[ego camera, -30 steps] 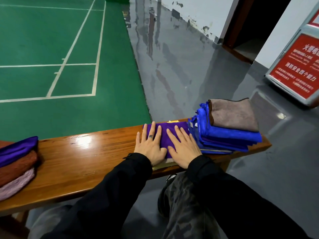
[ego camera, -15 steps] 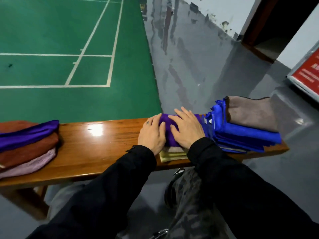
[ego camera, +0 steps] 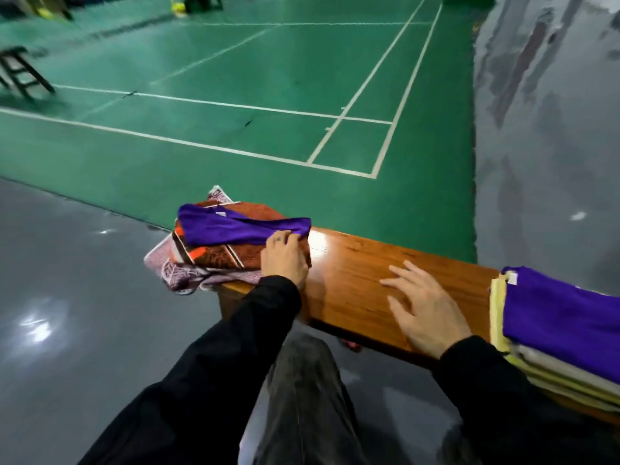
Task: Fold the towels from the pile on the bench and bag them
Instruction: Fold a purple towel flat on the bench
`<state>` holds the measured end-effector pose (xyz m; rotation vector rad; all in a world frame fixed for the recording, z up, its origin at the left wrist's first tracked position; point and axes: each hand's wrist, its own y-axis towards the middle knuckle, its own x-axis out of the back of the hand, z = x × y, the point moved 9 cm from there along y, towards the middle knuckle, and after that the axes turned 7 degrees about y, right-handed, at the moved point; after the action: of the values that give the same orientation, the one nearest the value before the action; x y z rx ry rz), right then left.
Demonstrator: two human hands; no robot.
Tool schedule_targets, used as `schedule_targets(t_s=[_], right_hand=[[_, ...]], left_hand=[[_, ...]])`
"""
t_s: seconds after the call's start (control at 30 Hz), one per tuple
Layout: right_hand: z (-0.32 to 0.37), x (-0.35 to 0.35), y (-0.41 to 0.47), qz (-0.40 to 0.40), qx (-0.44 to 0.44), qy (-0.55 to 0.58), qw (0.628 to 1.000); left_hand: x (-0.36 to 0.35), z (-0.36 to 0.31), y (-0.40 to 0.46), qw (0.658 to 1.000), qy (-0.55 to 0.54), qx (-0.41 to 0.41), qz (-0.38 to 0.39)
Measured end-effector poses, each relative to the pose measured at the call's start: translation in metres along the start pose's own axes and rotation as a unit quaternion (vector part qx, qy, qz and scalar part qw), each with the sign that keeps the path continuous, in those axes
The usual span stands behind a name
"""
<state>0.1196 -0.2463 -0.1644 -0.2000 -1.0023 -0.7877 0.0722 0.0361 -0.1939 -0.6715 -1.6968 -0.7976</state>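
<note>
A loose purple towel [ego camera: 235, 226] lies on top of the unfolded pile at the left end of the wooden bench [ego camera: 355, 280]. Under it are a brown-and-orange patterned towel [ego camera: 218, 258] and a pinkish one [ego camera: 177, 273]. My left hand [ego camera: 285, 260] pinches the near right end of the purple towel. My right hand [ego camera: 422, 307] hovers over or rests on the bare bench top with fingers spread, holding nothing. At the right edge a folded purple towel [ego camera: 563, 313] tops a stack of folded yellow and pale towels [ego camera: 536, 367].
Beyond the bench is a green court floor [ego camera: 235, 112] with white lines; grey glossy floor [ego camera: 67, 313] lies to the left and right. A dark stool [ego camera: 20, 72] stands far left on the court. My legs are below the bench edge.
Both hands left the folded purple towel on the stack. The view swung left to the unfolded pile, where my left hand took hold of the loose purple towel; my right hand moved to the bare bench.
</note>
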Motion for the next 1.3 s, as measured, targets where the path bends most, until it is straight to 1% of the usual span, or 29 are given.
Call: schedule_targets(t_s=[0.07, 0.13, 0.27, 0.33, 0.37, 0.43, 0.53, 0.57, 0.6, 0.63, 0.67, 0.7, 0.73, 0.77, 0.83, 0.9, 0.97, 1.0, 1.03, 1.07, 1.13, 1.17, 1.2, 1.23, 1.27, 1.3], right_hand=[[-0.002, -0.012, -0.006, 0.008, -0.001, 0.005, 1.0], [-0.006, -0.019, -0.01, 0.016, -0.005, 0.005, 1.0], [-0.018, -0.025, -0.008, 0.024, -0.024, -0.002, 0.999], [-0.019, -0.028, -0.006, 0.031, -0.03, -0.006, 0.999], [-0.018, -0.029, -0.005, 0.033, -0.031, -0.007, 0.999], [-0.016, -0.029, -0.003, 0.035, -0.037, -0.01, 0.999], [-0.007, -0.025, 0.003, 0.039, -0.043, 0.009, 0.998], [-0.002, -0.024, 0.006, 0.039, -0.049, 0.032, 0.998], [0.003, -0.023, 0.01, 0.039, -0.06, 0.065, 0.995], [0.007, -0.022, 0.016, 0.037, -0.076, 0.109, 0.99], [0.01, -0.021, 0.022, 0.028, -0.099, 0.163, 0.981], [0.013, -0.02, 0.029, 0.017, -0.122, 0.225, 0.966], [0.015, -0.022, 0.033, 0.012, -0.148, 0.293, 0.945], [0.017, -0.027, 0.037, 0.018, -0.171, 0.367, 0.914], [0.025, -0.036, 0.043, 0.03, -0.199, 0.512, 0.835], [0.031, -0.031, 0.046, 0.008, -0.178, 0.618, 0.765], [0.03, -0.015, 0.041, -0.017, -0.159, 0.668, 0.727], [0.025, -0.007, 0.035, -0.019, -0.168, 0.678, 0.715], [0.02, 0.001, 0.031, -0.016, -0.179, 0.68, 0.711], [0.011, 0.01, 0.026, -0.012, -0.189, 0.665, 0.723], [-0.005, 0.03, 0.024, -0.008, -0.194, 0.621, 0.759], [-0.01, 0.042, 0.023, -0.015, -0.188, 0.612, 0.768], [-0.014, 0.053, 0.024, -0.027, -0.178, 0.616, 0.767], [-0.016, 0.065, 0.024, -0.043, -0.168, 0.629, 0.758], [-0.017, 0.077, 0.025, -0.06, -0.156, 0.638, 0.751], [-0.017, 0.089, 0.026, -0.073, -0.144, 0.646, 0.746]], left_hand=[[0.004, 0.03, 0.021, 1.0, 0.01, 0.02, 0.004], [0.002, 0.049, 0.042, 0.999, 0.003, 0.026, 0.025], [-0.009, 0.057, 0.076, 0.997, 0.028, 0.008, 0.074], [-0.014, 0.055, 0.087, 0.99, 0.083, 0.003, 0.111], [-0.012, 0.052, 0.091, 0.986, 0.123, -0.007, 0.113], [-0.001, 0.043, 0.096, 0.983, 0.165, -0.031, 0.073], [0.031, 0.027, 0.084, 0.986, 0.161, -0.048, -0.027], [0.045, 0.017, 0.075, 0.986, 0.138, -0.062, -0.067], [0.061, 0.005, 0.065, 0.987, 0.086, -0.076, -0.11], [0.077, -0.006, 0.055, 0.987, -0.005, -0.09, -0.134], [0.092, -0.019, 0.045, 0.978, -0.12, -0.102, -0.134], [0.101, -0.031, 0.037, 0.961, -0.229, -0.108, -0.109], [0.11, -0.045, 0.028, 0.939, -0.316, -0.113, -0.081], [0.118, -0.058, 0.02, 0.916, -0.379, -0.117, -0.062], [0.122, -0.081, 0.007, 0.873, -0.473, -0.115, -0.006], [0.113, -0.107, -0.008, 0.821, -0.552, -0.109, 0.095], [0.103, -0.129, -0.023, 0.77, -0.601, -0.101, 0.191], [0.101, -0.14, -0.031, 0.747, -0.618, -0.099, 0.225], [0.1, -0.146, -0.035, 0.736, -0.625, -0.096, 0.243], [0.101, -0.152, -0.039, 0.734, -0.624, -0.094, 0.25], [0.104, -0.157, -0.041, 0.745, -0.613, -0.091, 0.249], [0.106, -0.16, -0.043, 0.745, -0.61, -0.089, 0.255], [0.107, -0.163, -0.045, 0.741, -0.61, -0.089, 0.265], [0.109, -0.165, -0.046, 0.74, -0.606, -0.095, 0.277], [0.11, -0.167, -0.047, 0.745, -0.594, -0.107, 0.284], [0.112, -0.167, -0.045, 0.759, -0.573, -0.123, 0.285]])
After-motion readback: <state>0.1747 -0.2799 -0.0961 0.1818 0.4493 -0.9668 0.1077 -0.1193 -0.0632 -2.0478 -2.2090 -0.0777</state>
